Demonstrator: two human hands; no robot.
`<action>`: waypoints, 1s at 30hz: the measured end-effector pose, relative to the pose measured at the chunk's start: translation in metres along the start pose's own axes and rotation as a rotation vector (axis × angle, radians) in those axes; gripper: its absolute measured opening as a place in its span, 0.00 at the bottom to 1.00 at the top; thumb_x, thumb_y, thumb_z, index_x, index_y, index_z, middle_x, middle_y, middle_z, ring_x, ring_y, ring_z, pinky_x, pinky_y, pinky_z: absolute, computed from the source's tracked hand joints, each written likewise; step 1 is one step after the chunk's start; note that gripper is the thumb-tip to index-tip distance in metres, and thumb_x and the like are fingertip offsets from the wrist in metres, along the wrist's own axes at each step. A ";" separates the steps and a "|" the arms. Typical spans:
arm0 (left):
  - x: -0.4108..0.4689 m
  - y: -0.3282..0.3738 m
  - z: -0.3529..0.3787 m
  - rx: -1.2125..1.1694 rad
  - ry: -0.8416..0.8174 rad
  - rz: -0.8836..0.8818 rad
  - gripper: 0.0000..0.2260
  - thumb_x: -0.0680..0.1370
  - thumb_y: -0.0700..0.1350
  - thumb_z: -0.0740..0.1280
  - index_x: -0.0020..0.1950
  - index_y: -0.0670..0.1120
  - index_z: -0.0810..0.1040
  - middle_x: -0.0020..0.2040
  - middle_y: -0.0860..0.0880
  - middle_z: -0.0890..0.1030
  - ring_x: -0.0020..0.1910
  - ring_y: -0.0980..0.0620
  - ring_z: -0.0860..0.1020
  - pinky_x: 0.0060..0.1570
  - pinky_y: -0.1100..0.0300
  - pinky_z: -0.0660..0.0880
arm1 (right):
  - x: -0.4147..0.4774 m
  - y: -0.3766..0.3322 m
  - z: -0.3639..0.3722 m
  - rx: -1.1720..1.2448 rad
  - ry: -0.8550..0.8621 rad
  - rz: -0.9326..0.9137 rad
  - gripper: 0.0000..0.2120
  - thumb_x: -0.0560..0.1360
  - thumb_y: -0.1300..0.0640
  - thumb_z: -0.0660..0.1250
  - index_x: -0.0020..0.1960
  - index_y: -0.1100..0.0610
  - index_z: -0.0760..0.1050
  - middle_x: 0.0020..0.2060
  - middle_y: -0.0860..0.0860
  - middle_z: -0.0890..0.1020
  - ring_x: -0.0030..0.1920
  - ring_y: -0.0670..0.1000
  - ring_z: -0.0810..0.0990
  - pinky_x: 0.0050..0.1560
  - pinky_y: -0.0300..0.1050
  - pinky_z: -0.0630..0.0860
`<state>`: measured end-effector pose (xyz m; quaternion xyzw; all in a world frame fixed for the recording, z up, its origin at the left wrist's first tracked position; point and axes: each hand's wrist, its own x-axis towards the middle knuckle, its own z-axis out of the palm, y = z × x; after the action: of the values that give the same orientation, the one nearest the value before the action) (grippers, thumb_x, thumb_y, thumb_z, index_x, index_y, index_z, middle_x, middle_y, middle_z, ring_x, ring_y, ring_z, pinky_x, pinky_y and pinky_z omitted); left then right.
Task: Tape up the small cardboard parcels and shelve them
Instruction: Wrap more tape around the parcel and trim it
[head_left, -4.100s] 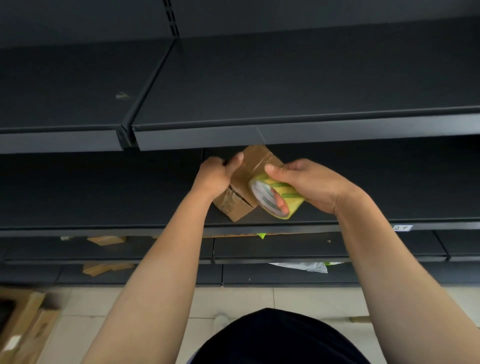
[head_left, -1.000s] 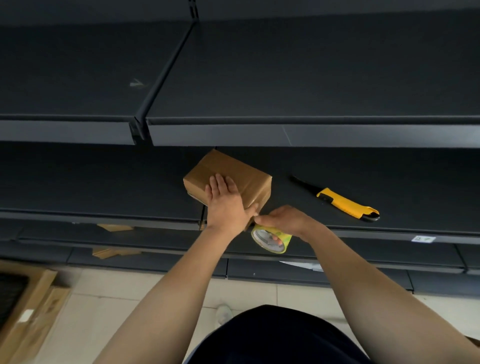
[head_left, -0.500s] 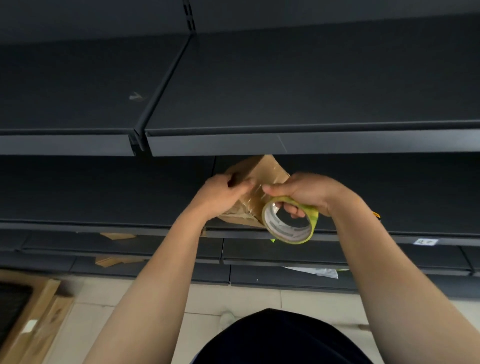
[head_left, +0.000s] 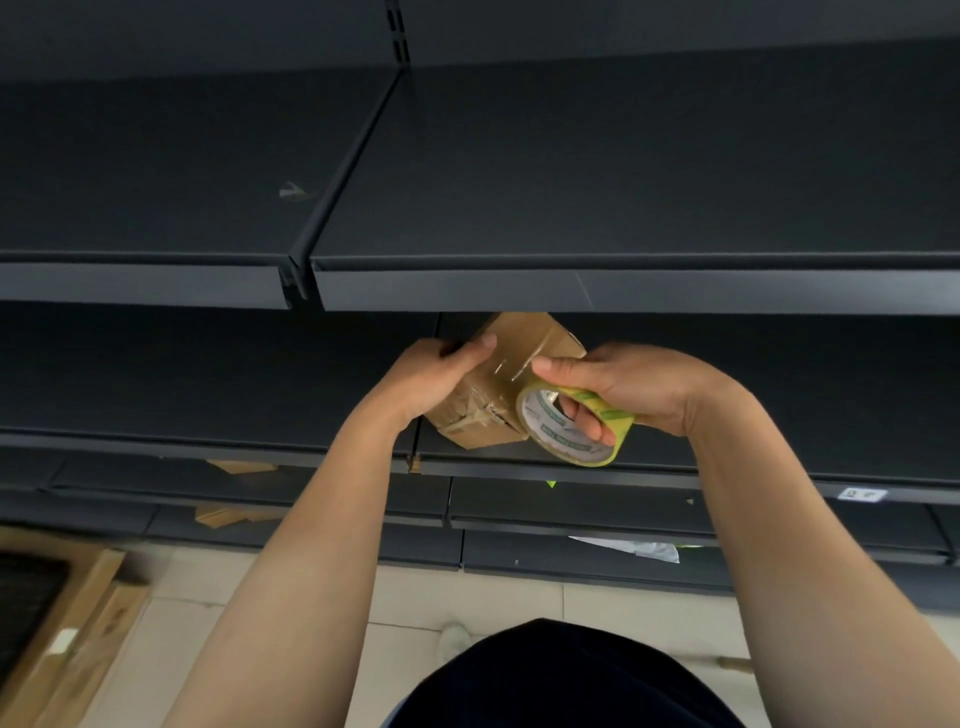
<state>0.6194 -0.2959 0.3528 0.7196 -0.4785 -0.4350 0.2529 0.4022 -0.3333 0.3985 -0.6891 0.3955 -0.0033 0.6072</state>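
Flat on the shelf (head_left: 779, 410) a second ago, the parcel (head_left: 524, 353) now hangs tilted just above it, left hand (head_left: 434, 382) gripping it, right hand (head_left: 628, 387) gripping the tape roll (head_left: 571, 434) against it: taping continues, shelving waits.

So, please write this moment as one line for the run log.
step: taping | left hand: grips cardboard parcel, tilted | right hand: holds tape roll, fingers through core
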 end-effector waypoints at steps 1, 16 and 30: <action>0.000 0.000 -0.001 -0.011 -0.009 0.000 0.24 0.71 0.70 0.62 0.45 0.51 0.83 0.40 0.54 0.85 0.43 0.54 0.82 0.41 0.62 0.72 | -0.001 -0.001 0.000 -0.066 0.001 0.013 0.33 0.70 0.31 0.57 0.30 0.60 0.73 0.25 0.55 0.76 0.27 0.50 0.74 0.46 0.40 0.73; 0.011 -0.018 -0.023 -0.399 0.072 -0.151 0.44 0.65 0.70 0.69 0.71 0.45 0.66 0.63 0.46 0.77 0.61 0.48 0.75 0.65 0.45 0.69 | 0.049 0.044 0.025 -0.329 0.124 0.172 0.38 0.73 0.27 0.49 0.19 0.55 0.70 0.19 0.49 0.75 0.25 0.43 0.77 0.46 0.38 0.67; 0.011 -0.034 -0.015 -0.559 0.379 -0.075 0.16 0.74 0.57 0.69 0.47 0.44 0.78 0.45 0.46 0.83 0.46 0.49 0.82 0.47 0.53 0.80 | 0.071 0.018 0.021 -0.144 0.097 0.133 0.34 0.71 0.28 0.58 0.27 0.58 0.72 0.24 0.55 0.75 0.20 0.46 0.72 0.44 0.41 0.68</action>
<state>0.6506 -0.2923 0.3296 0.7077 -0.2586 -0.4170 0.5084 0.4521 -0.3538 0.3442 -0.7024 0.4685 0.0323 0.5349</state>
